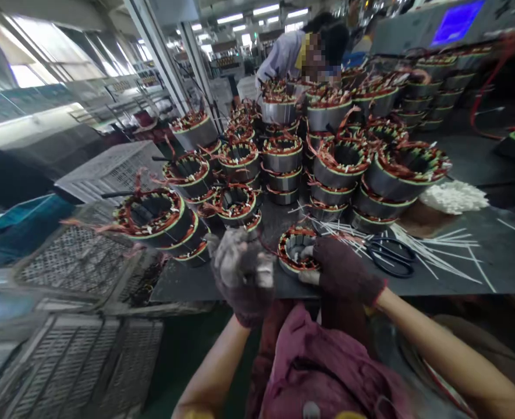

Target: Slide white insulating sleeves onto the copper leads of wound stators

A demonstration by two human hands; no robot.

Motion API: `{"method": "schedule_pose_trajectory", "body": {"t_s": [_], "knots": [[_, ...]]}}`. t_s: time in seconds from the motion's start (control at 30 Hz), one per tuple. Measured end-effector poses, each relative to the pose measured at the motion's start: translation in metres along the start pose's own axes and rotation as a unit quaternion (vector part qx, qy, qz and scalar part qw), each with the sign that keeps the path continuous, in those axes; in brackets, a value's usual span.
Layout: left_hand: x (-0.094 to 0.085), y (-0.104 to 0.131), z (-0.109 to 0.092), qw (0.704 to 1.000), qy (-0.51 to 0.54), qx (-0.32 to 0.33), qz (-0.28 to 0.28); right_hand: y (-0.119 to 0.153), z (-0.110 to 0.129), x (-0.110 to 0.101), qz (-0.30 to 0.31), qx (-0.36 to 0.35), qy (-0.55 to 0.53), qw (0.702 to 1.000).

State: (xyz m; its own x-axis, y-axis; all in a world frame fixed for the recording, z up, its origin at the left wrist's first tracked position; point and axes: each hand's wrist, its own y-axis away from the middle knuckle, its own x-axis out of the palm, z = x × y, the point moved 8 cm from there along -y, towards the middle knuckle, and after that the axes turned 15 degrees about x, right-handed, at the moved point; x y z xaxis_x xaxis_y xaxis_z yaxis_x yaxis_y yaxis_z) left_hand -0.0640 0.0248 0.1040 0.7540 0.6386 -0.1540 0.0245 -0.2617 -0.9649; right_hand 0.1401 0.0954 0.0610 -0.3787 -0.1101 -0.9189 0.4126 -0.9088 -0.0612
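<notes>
Both my hands wear dark gloves with pale, worn fingertips. My right hand (344,269) grips the near right rim of a copper-wound stator ring (288,256) lying at the table's front edge, its fingers wrapped over into the opening. Just left of that ring, my left hand (243,276) is raised with its fingers curled and smeared by motion; whether anything is between them cannot be made out. Behind my left hand stands a short stack of similar rings (236,203). Dark-handled scissors (390,256) lie to the right of my right hand.
Several stacks of wound rings (283,154) fill the dark table (514,262). Thin white sticks (443,250) and a pile of short white pieces (453,196) lie at right. Plastic crates (78,250) stand at left. A person (279,58) bends behind the stacks.
</notes>
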Motion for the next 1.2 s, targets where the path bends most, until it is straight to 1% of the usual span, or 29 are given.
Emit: {"method": "schedule_pose_trajectory", "body": {"t_s": [0.03, 0.07, 0.1, 0.13, 0.17, 0.2, 0.27, 0.33, 0.37, 0.47, 0.57, 0.67, 0.77, 0.83, 0.87, 0.93, 0.97, 1.0, 1.03, 1.07, 1.1, 1.13, 1.2], "knots": [[0.007, -0.008, -0.022, 0.993, -0.008, 0.106, 0.048, -0.001, 0.001, -0.002, 0.016, -0.002, 0.008, 1.0], [0.019, -0.011, -0.037, 0.975, 0.005, 0.191, 0.113, -0.002, 0.002, -0.004, 0.031, -0.001, 0.017, 0.999], [0.036, -0.008, -0.043, 0.95, 0.034, 0.237, 0.199, -0.003, 0.001, -0.005, 0.043, 0.005, 0.028, 0.999], [0.052, -0.003, -0.039, 0.929, 0.056, 0.243, 0.274, -0.005, 0.0, -0.007, 0.051, 0.016, 0.04, 0.998], [0.066, 0.005, -0.03, 0.912, 0.07, 0.231, 0.332, -0.007, -0.001, -0.008, 0.054, 0.031, 0.054, 0.997], [0.079, 0.014, -0.02, 0.898, 0.081, 0.218, 0.373, -0.01, -0.003, -0.009, 0.056, 0.046, 0.066, 0.995], [0.097, 0.029, 0.0, 0.89, 0.099, 0.174, 0.411, -0.013, -0.006, -0.009, 0.054, 0.071, 0.079, 0.993], [0.108, 0.038, 0.013, 0.893, 0.122, 0.131, 0.413, -0.015, -0.009, -0.007, 0.049, 0.091, 0.072, 0.992], [0.111, 0.039, 0.015, 0.895, 0.134, 0.113, 0.409, -0.015, -0.011, -0.006, 0.041, 0.099, 0.062, 0.992], [0.115, 0.038, 0.016, 0.899, 0.166, 0.075, 0.399, -0.012, -0.02, -0.003, -0.015, 0.104, 0.009, 0.994], [0.115, 0.037, 0.015, 0.898, 0.184, 0.05, 0.396, -0.002, -0.028, 0.002, -0.095, 0.06, -0.07, 0.991], [0.115, 0.042, 0.02, 0.902, 0.172, 0.036, 0.394, 0.011, -0.036, 0.011, -0.159, 0.021, -0.134, 0.978], [0.114, 0.047, 0.021, 0.909, 0.16, 0.047, 0.382, 0.019, -0.045, 0.02, -0.196, 0.044, -0.151, 0.968], [0.111, 0.046, 0.018, 0.915, 0.148, 0.068, 0.37, 0.025, -0.045, 0.021, -0.202, 0.059, -0.146, 0.967], [0.109, 0.045, 0.016, 0.917, 0.138, 0.082, 0.364, 0.028, -0.043, 0.019, -0.195, 0.058, -0.142, 0.969], [0.105, 0.041, 0.01, 0.923, 0.112, 0.12, 0.347, 0.035, -0.04, 0.016, -0.167, 0.033, -0.141, 0.975], [0.103, 0.038, 0.008, 0.927, 0.097, 0.141, 0.334, 0.039, -0.042, 0.013, -0.154, 0.021, -0.145, 0.977], [0.102, 0.036, 0.006, 0.93, 0.087, 0.164, 0.317, 0.043, -0.051, 0.008, -0.153, 0.023, -0.154, 0.976], [0.102, 0.034, 0.006, 0.932, 0.079, 0.179, 0.304, 0.048, -0.067, 0.001, -0.171, 0.043, -0.17, 0.97], [0.104, 0.034, 0.005, 0.933, 0.076, 0.193, 0.295, 0.054, -0.092, -0.008, -0.208, 0.086, -0.191, 0.955], [0.105, 0.033, 0.005, 0.934, 0.076, 0.203, 0.283, 0.062, -0.122, -0.019, -0.262, 0.146, -0.217, 0.929], [0.107, 0.033, 0.004, 0.936, 0.076, 0.21, 0.272, 0.073, -0.156, -0.03, -0.322, 0.211, -0.243, 0.89], [0.109, 0.034, 0.002, 0.939, 0.075, 0.217, 0.255, 0.097, -0.217, -0.051, -0.434, 0.317, -0.282, 0.795]]}}
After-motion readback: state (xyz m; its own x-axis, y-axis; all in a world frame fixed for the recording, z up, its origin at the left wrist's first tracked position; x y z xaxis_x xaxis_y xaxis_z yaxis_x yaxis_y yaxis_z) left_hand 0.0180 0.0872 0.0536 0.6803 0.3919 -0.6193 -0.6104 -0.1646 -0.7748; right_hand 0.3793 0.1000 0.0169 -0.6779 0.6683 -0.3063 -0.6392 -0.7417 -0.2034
